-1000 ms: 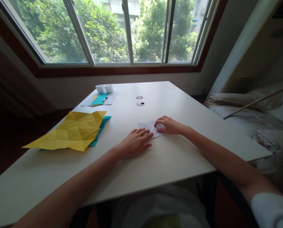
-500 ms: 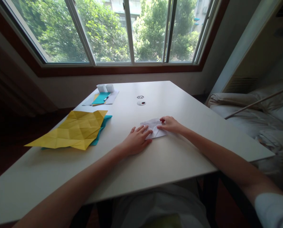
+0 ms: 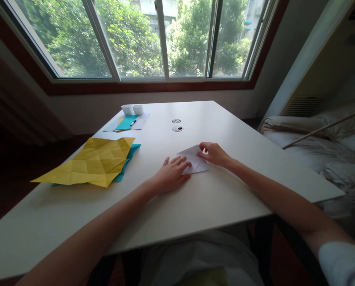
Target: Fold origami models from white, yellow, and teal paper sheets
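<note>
A small piece of white paper (image 3: pixel 194 161) lies near the middle of the white table (image 3: pixel 213 198). It is folded, with straight creases across it, and it looks like a flat shape with pointy corners. One flap at its 12 o'clock side stands up a little off the table, while the rest lies flat.

The left hand (image 3: pixel 170 174) rests at the paper's 8 o'clock side. Its fingers (image 3: pixel 182 162) are spread a bit and lie flat, pressing down on the near corner of the paper. The right hand (image 3: pixel 215 153) is at the paper's 2 o'clock side. Its thumb and first fingers pinch the raised flap at the top edge and hold it up. The other fingers are curled in.

At the paper's 9 o'clock, well apart from it, lies a big yellow sheet (image 3: pixel 91 161) full of crease lines. A teal sheet (image 3: pixel 126 159) lies under it and peeks out at its right edge.

At 12 o'clock from the white paper, near it, are two small round holes (image 3: pixel 177 125) in the table top. At 11 o'clock, far back on the table, a pale sheet (image 3: pixel 140 122) holds a small teal paper (image 3: pixel 126 122) with a pen (image 3: pixel 134 122) just beside it. Two small white boxes (image 3: pixel 132 109) stand touching each other behind these.

Beyond the table is a wide window (image 3: pixel 153 39) with green trees outside. At 3 o'clock, past the table edge, is a pile of pale bedding (image 3: pixel 320 143)
</note>
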`<state>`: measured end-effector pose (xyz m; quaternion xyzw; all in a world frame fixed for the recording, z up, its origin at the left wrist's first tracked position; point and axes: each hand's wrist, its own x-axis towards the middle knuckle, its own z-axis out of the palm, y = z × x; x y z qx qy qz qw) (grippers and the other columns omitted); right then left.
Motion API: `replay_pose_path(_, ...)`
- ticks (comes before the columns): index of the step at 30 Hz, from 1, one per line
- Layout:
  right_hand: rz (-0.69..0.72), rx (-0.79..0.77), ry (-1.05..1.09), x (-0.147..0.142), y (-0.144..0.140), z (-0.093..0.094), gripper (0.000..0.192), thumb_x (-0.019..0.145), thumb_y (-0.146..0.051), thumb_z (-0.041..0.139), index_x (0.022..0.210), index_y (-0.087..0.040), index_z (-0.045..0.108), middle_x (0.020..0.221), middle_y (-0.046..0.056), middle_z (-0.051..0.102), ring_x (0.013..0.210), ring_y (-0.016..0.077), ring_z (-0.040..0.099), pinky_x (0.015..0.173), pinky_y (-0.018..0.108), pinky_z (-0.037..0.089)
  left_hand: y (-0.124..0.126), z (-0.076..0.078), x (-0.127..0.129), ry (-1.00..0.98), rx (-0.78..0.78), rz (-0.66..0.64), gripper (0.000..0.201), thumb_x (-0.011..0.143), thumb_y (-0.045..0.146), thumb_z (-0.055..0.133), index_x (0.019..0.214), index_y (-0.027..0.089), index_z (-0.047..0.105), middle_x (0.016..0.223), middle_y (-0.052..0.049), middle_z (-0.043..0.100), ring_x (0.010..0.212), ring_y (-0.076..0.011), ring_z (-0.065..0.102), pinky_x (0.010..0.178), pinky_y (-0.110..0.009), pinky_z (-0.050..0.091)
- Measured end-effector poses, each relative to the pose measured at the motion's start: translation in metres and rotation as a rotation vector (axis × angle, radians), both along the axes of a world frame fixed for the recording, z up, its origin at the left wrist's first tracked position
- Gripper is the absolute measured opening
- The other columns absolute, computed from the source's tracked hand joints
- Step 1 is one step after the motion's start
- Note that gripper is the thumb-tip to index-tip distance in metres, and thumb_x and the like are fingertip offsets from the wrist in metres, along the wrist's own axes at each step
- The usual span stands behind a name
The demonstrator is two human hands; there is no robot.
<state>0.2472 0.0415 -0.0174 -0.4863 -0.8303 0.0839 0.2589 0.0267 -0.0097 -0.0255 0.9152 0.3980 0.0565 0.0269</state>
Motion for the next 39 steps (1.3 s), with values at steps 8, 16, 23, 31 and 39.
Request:
replay_pose_path(8, -0.067, -0.154, -0.015, 0.003, 0.008, -0.01, 0.014, 0.07, -0.022, 0.061, 0.082, -0.017, 0.061, 0.08, 0.002, 0.065, 0.065, 0.0121, 0.055, 0.061, 0.023, 0.04, 0.004, -0.002, -0.004, 0.009, -0.006, 0.006, 0.059, 0.088, 0.055, 0.026, 0.136, 0.022, 0.028, 0.143, -0.01, 0.031, 0.13, -0.0276, 0.028, 0.104, -0.05, 0.021)
replay_pose_path(16, 0.388, -0.019, -0.143, 0.005, 0.0, 0.003, 0.022, 0.075, -0.01, 0.054, 0.092, -0.019, 0.066, 0.09, 0.006, 0.065, 0.085, 0.017, 0.056, 0.076, 0.028, 0.043, 0.003, 0.004, -0.004, 0.016, -0.004, -0.002, 0.056, 0.088, 0.054, 0.029, 0.134, 0.024, 0.03, 0.14, -0.012, 0.035, 0.129, -0.0263, 0.03, 0.103, -0.051, 0.022)
replay_pose_path(23, 0.515, -0.169, -0.23, 0.013, -0.006, 0.017, 0.025, 0.082, -0.02, 0.052, 0.101, -0.022, 0.068, 0.098, 0.008, 0.065, 0.088, 0.0179, 0.056, 0.084, 0.03, 0.041, 0.0, 0.005, -0.004, -0.025, 0.036, -0.018, 0.047, 0.089, 0.051, 0.031, 0.128, 0.024, 0.038, 0.13, -0.01, 0.046, 0.125, -0.0259, 0.034, 0.104, -0.057, 0.013)
replay_pose_path(31, 0.484, -0.287, -0.153, 0.017, 0.015, 0.011, 0.021, 0.078, -0.031, 0.06, 0.095, -0.023, 0.069, 0.092, 0.006, 0.058, 0.087, 0.0168, 0.054, 0.077, 0.028, 0.042, 0.002, 0.004, -0.007, 0.047, -0.014, -0.082, 0.045, 0.092, 0.044, 0.025, 0.137, 0.041, 0.024, 0.141, -0.01, 0.032, 0.129, -0.0275, 0.029, 0.099, -0.055, 0.024)
replay_pose_path(39, 0.347, -0.233, -0.154, -0.012, 0.053, -0.001, 0.033, 0.065, -0.044, 0.069, 0.085, -0.018, 0.065, 0.084, 0.004, 0.056, 0.081, 0.0166, 0.052, 0.07, 0.026, 0.041, 0.002, 0.004, -0.006, 0.023, -0.088, -0.056, 0.043, 0.092, 0.047, 0.024, 0.134, 0.043, 0.031, 0.143, -0.008, 0.03, 0.132, -0.0283, 0.024, 0.101, -0.053, 0.023)
